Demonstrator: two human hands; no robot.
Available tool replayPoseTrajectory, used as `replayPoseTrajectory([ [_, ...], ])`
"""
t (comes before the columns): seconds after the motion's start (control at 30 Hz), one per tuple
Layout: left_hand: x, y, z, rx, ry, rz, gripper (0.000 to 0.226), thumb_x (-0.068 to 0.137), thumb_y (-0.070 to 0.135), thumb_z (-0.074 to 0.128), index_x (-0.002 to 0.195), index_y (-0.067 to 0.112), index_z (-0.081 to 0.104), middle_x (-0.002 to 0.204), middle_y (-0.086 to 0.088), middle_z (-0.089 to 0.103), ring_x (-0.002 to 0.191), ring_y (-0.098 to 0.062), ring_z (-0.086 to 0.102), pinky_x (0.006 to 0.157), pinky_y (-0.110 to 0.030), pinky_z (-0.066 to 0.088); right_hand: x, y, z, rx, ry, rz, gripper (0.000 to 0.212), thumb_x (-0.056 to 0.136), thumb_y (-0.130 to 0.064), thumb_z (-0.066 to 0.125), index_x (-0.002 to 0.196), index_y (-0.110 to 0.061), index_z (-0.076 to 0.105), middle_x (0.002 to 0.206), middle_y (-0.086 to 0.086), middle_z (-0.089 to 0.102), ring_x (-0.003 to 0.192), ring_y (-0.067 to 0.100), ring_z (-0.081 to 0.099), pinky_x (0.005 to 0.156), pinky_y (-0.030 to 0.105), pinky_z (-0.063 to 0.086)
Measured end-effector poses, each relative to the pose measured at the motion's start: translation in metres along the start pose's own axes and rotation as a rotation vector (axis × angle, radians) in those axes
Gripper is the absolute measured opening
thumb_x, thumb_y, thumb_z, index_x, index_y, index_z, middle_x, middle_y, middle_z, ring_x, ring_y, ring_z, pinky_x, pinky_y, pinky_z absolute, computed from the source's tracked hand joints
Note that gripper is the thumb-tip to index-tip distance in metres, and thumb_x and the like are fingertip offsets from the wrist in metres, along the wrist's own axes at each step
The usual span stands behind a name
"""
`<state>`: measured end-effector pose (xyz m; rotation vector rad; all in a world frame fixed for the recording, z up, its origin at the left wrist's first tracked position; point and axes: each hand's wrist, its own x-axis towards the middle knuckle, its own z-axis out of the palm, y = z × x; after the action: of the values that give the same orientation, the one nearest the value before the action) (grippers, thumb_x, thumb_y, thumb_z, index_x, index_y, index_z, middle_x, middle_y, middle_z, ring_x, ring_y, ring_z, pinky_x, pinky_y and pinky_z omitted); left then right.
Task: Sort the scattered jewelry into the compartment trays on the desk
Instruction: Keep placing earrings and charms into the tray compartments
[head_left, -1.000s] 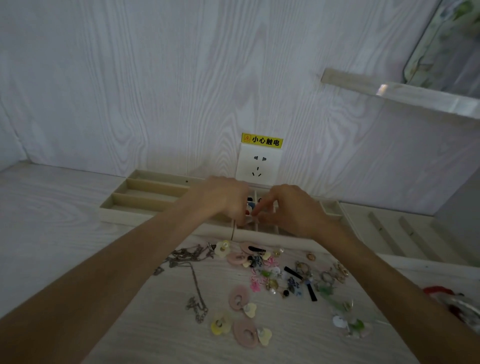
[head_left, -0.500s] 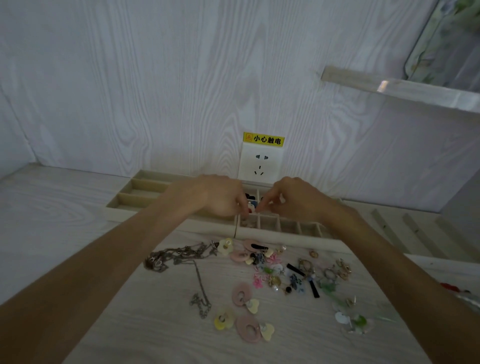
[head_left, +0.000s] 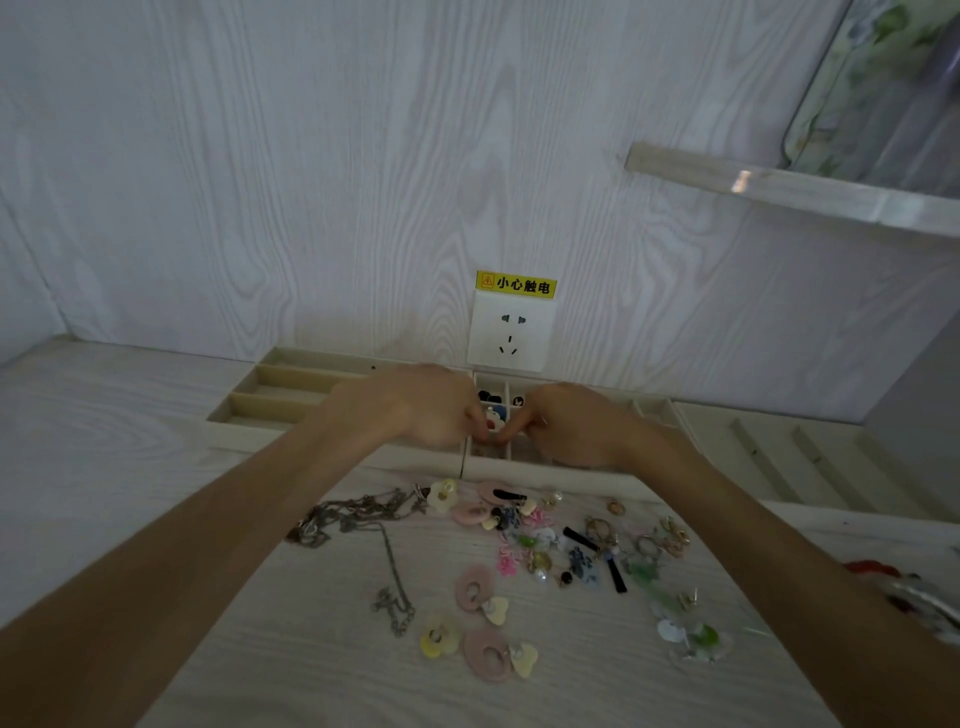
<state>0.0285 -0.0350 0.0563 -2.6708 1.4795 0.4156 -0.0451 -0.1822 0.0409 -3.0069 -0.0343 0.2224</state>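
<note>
Both hands reach over the beige compartment trays at the back of the desk. My left hand (head_left: 426, 408) and my right hand (head_left: 569, 423) meet fingertip to fingertip over a small-cell tray (head_left: 550, 470), pinching a small blue, white and red piece (head_left: 496, 417) between them. The long-slot tray (head_left: 270, 400) lies to the left. Scattered jewelry lies in front: silver chains (head_left: 358, 519), pink oval earrings (head_left: 485, 652), yellow flower earrings (head_left: 439, 636), green pieces (head_left: 696, 636), rings (head_left: 649, 543).
A wall socket (head_left: 511, 332) with a yellow warning label sits just behind the trays. More beige trays (head_left: 779, 457) lie at the right. A red and clear object (head_left: 904, 587) is at the right edge. A glass shelf (head_left: 779, 187) juts from the wall.
Both hands have stayed together over the small-cell tray, shifting slightly; the fingertips now sit lower over the cells. The view has moved a little.
</note>
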Motion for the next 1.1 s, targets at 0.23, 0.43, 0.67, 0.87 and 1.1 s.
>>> replayPoseTrajectory([
  [0.23, -0.004, 0.004, 0.003, 0.011, 0.015, -0.030, 0.036, 0.098, 0.024, 0.037, 0.123, 0.033, 0.062, 0.131, 0.005, 0.056, 0.118, -0.017, 0.051, 0.092, -0.026, 0.040, -0.021, 0.011, -0.013, 0.210, 0.090, 0.001, 0.035, 0.095, -0.007, 0.044, 0.106, -0.026, 0.071, 0.080, -0.024, 0.048, 0.074, 0.001, 0.052, 0.072, 0.019, 0.044],
  [0.43, -0.022, 0.002, 0.006, -0.126, 0.210, -0.040, 0.030, 0.097, 0.026, 0.043, 0.119, 0.033, 0.063, 0.108, 0.008, 0.056, 0.102, -0.011, 0.052, 0.081, -0.022, 0.038, -0.060, 0.019, -0.013, 0.278, 0.118, -0.027, 0.020, 0.089, -0.015, 0.060, 0.101, -0.024, 0.072, 0.074, -0.014, 0.057, 0.061, -0.004, 0.049, 0.059, 0.012, 0.039],
  [0.67, -0.039, 0.006, 0.025, -0.180, 0.236, 0.014, 0.022, 0.090, 0.027, 0.056, 0.102, 0.040, 0.069, 0.102, 0.017, 0.061, 0.077, 0.001, 0.050, 0.066, -0.020, 0.040, -0.066, -0.005, 0.026, 0.167, 0.238, 0.051, 0.020, 0.088, -0.031, 0.062, 0.106, -0.028, 0.071, 0.091, -0.007, 0.071, 0.068, 0.001, 0.054, 0.064, 0.019, 0.041],
  [0.87, -0.045, 0.017, 0.036, -0.090, 0.101, 0.056, 0.033, 0.084, 0.029, 0.067, 0.116, 0.034, 0.065, 0.112, 0.013, 0.064, 0.101, -0.008, 0.057, 0.067, -0.020, 0.038, -0.062, -0.015, 0.042, 0.227, 0.289, 0.079, 0.018, 0.084, -0.042, 0.065, 0.096, -0.031, 0.073, 0.064, -0.019, 0.054, 0.055, -0.002, 0.049, 0.049, 0.017, 0.032],
  [1.1, -0.038, 0.023, 0.048, 0.087, 0.268, 0.071, 0.029, 0.085, 0.043, 0.064, 0.111, 0.031, 0.067, 0.107, 0.012, 0.067, 0.104, -0.012, 0.059, 0.072, -0.023, 0.036, -0.071, -0.010, 0.038, 0.267, 0.223, 0.132, 0.011, 0.082, -0.035, 0.069, 0.083, -0.026, 0.075, 0.062, -0.019, 0.056, 0.060, -0.001, 0.052, 0.054, 0.020, 0.039],
])
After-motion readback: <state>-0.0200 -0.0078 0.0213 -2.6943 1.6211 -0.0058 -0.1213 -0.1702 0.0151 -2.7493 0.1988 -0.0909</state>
